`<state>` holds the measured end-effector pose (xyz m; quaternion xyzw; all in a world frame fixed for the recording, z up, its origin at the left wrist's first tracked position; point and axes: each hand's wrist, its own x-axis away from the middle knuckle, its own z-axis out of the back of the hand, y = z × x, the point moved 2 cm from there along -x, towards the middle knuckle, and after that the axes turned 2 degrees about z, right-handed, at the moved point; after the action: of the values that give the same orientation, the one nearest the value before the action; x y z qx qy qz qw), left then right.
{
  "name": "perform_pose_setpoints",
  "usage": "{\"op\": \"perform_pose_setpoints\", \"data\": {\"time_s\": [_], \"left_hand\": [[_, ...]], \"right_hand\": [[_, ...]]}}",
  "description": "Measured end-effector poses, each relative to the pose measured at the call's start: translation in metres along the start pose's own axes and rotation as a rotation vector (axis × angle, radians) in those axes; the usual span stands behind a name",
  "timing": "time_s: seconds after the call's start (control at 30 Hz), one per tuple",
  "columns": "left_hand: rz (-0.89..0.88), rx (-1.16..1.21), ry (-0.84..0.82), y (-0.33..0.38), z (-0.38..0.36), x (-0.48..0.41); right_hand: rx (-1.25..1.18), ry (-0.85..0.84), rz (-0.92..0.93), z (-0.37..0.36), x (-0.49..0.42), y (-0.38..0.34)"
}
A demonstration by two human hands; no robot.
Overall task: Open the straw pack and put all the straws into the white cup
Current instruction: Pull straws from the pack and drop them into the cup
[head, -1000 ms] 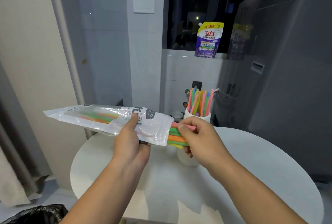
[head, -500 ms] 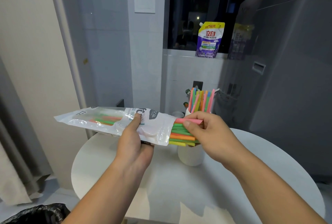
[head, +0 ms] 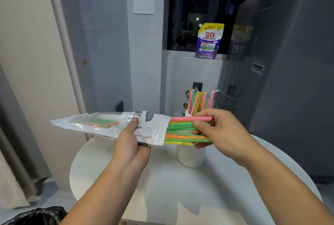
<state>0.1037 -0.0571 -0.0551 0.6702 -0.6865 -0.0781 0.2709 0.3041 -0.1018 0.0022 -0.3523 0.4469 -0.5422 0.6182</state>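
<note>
My left hand (head: pixel 131 143) grips the white plastic straw pack (head: pixel 101 124), held level above the table with its open end pointing right. A bundle of pink, green, orange and yellow straws (head: pixel 182 132) sticks out of that end. My right hand (head: pixel 218 130) pinches these straws, thumb on top of the pink one and fingers underneath. Right behind the bundle stands the white ribbed cup (head: pixel 191 156), with several coloured straws (head: pixel 200 101) upright in it.
The round white table (head: pixel 162 188) carries the cup. A grey appliance (head: pixel 289 80) stands close on the right. A purple detergent pouch (head: pixel 208 41) sits on the window ledge behind. A black bin bag (head: pixel 36 215) lies at the lower left, a curtain hangs at the left edge.
My right hand has drawn the bundle further out of the pack to the right, so more straw length shows. The left hand has kept its grip on the pack.
</note>
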Motion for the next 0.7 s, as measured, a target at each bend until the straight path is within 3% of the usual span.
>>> {"op": "perform_pose_setpoints", "data": {"time_s": [0.23, 0.47, 0.7], "left_hand": [[-0.037, 0.012, -0.003, 0.007, 0.004, -0.003], [-0.033, 0.012, 0.015, 0.002, 0.005, -0.003], [-0.052, 0.012, -0.04, 0.0, -0.001, 0.002]], "right_hand": [[0.042, -0.045, -0.014, 0.019, -0.001, 0.003], [0.057, 0.102, 0.009, 0.0, -0.006, 0.017], [0.044, 0.126, 0.086, -0.014, -0.004, 0.007]]}}
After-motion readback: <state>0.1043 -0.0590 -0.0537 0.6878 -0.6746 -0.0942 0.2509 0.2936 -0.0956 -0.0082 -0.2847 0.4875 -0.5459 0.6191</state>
